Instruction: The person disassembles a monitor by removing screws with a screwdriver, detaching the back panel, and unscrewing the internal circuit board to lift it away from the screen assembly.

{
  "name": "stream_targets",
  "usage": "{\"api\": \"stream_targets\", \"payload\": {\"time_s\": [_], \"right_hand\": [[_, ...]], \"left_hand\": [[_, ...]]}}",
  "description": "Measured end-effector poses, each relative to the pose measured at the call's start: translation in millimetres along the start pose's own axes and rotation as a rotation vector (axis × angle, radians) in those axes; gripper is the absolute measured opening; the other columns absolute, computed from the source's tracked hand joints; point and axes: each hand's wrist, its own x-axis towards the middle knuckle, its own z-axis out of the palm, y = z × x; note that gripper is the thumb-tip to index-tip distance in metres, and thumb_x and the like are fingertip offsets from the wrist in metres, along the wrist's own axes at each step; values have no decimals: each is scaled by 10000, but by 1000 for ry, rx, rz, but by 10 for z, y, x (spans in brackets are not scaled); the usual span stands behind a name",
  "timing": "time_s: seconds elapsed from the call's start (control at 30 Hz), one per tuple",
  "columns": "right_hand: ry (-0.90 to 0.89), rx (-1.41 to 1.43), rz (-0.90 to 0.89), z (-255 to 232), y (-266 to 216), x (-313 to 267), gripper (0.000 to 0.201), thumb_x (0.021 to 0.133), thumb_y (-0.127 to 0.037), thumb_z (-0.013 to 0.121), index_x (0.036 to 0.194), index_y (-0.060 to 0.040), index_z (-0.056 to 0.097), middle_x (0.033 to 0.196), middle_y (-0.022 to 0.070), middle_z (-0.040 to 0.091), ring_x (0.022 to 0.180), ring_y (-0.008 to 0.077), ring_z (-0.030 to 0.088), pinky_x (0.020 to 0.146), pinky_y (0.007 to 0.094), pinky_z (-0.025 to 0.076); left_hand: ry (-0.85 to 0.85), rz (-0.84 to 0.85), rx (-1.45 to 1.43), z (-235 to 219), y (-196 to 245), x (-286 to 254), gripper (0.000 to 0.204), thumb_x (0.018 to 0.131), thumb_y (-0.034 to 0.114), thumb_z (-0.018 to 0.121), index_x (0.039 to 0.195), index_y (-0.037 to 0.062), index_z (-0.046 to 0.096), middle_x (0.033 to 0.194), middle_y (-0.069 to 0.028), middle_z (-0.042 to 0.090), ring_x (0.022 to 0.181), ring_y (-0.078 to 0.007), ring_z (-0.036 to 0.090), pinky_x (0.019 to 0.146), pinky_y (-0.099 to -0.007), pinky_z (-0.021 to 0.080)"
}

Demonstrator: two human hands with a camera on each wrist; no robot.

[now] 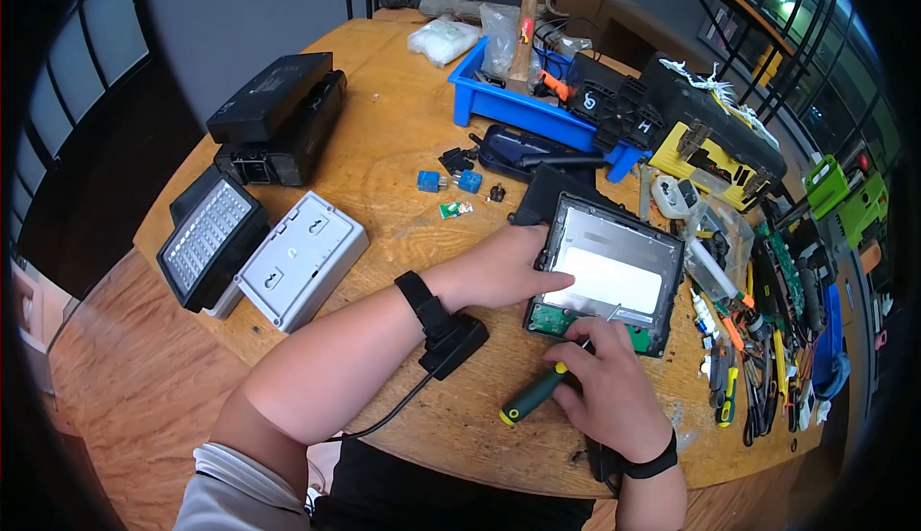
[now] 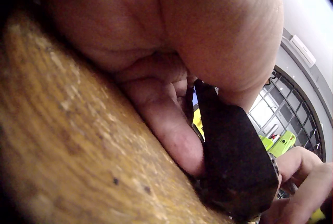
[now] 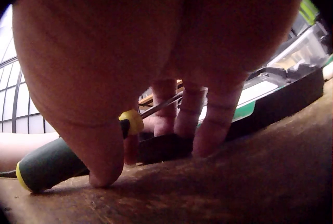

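Note:
In the head view my left hand (image 1: 499, 270) grips the left side of a black-framed housing (image 1: 674, 277), its thumb over a silver panel with a white rectangle (image 1: 614, 280). The left wrist view has the dark housing (image 2: 237, 156) between thumb and fingers, low over the wood. A green circuit board (image 1: 551, 320) runs along the housing's near side. My right hand (image 1: 619, 392) holds a screwdriver (image 1: 531, 399) with a dark green and yellow handle, slanting across the near edge. In the right wrist view its metal shaft (image 3: 162, 104) passes behind the fingers.
A grey-white box (image 1: 305, 258), an LED lamp (image 1: 209, 234) and a black case (image 1: 278, 99) stand on the left. Blue connectors (image 1: 432, 181) lie beyond the left hand. A blue bin (image 1: 523, 114) with a hammer (image 1: 527, 37) stands behind; tools (image 1: 758, 377) crowd the right.

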Motion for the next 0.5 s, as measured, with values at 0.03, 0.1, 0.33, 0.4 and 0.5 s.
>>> {"api": "stream_targets", "payload": {"time_s": [0.03, 0.1, 0.33, 0.4, 0.5], "right_hand": [[2, -1, 1, 1, 5, 0, 334, 734, -61, 781, 1053, -92, 686, 1146, 105, 545, 1070, 333, 538, 888, 426, 509], [2, 5, -6, 1, 13, 2, 336, 732, -62, 784, 1051, -86, 685, 1145, 105, 546, 1071, 334, 540, 892, 425, 510], [11, 12, -22, -11, 31, 16, 345, 725, -56, 786, 1053, -79, 682, 1137, 104, 545, 1069, 331, 540, 892, 422, 509], [17, 15, -31, -4, 41, 13, 345, 723, -53, 785, 1051, -78, 682, 1129, 101, 543, 1065, 329, 541, 891, 421, 508], [18, 25, -30, 0, 47, 16, 341, 724, -51, 784, 1048, -76, 681, 1126, 101, 541, 1063, 328, 541, 892, 420, 508]], "left_hand": [[-3, -1, 8, 0, -5, 1, 421, 943, 244, 739, 1234, -25, 599, 901, -85, 692, 689, -123, 650, 581, -274, 551], [-2, -1, 2, 4, -9, 3, 419, 943, 244, 739, 1232, -26, 600, 899, -84, 691, 688, -120, 648, 581, -272, 550], [-1, -7, -2, 7, -23, 6, 403, 947, 237, 738, 1220, -26, 602, 887, -73, 688, 681, -108, 638, 576, -266, 544], [-4, -3, -8, 5, -15, 3, 400, 948, 237, 738, 1218, -26, 603, 883, -71, 687, 680, -107, 638, 577, -266, 545], [-3, 0, -16, 8, -13, 0, 396, 949, 236, 737, 1214, -27, 605, 878, -70, 688, 679, -106, 637, 578, -266, 545]]}}
